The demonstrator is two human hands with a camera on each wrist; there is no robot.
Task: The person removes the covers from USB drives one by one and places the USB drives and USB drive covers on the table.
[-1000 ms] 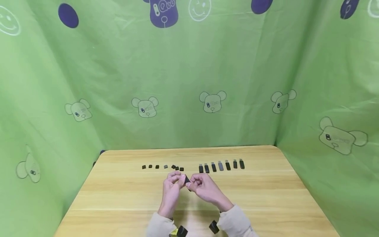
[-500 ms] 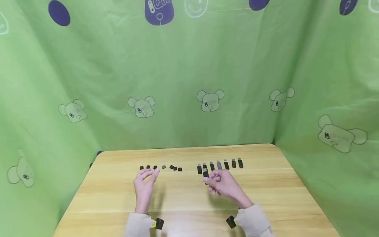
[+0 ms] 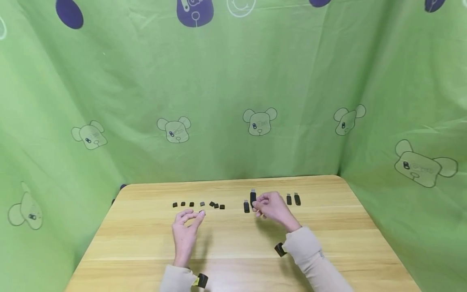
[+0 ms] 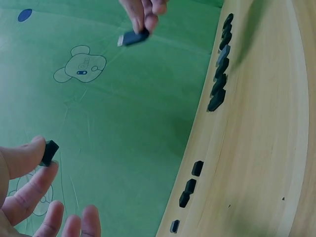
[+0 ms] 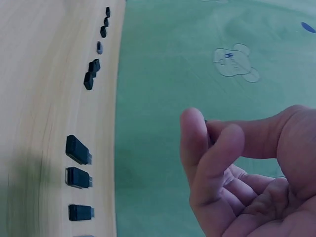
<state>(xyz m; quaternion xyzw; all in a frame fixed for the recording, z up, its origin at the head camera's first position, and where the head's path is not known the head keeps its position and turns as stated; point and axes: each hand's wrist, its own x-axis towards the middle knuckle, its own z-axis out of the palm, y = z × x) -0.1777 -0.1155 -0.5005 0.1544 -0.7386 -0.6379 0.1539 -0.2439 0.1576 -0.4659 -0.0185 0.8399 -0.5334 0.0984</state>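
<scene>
My left hand (image 3: 184,237) pinches a small black cap (image 4: 48,153) between thumb and index finger, the other fingers spread apart. My right hand (image 3: 275,209) pinches a black USB flash drive (image 3: 253,195) by its body; the bare metal plug points away from me. In the head view, this hand covers the middle of a row of uncapped flash drives (image 3: 246,207). From the left wrist view, the held drive (image 4: 134,38) shows its silver plug. The right wrist view shows the fingers (image 5: 193,131) hiding nearly all of it. Just beyond my left hand lies a row of small caps (image 3: 191,204).
Both rows lie toward the far side of the wooden table (image 3: 233,247), caps left, drives right. One grey cap (image 3: 202,204) sits among the black ones. Green patterned cloth (image 3: 219,158) hangs behind the table and at both sides.
One second ago both hands met at one black flash drive. They have parted, the cap in the left and the drive in the right; the right has since moved forward over the drive row.
</scene>
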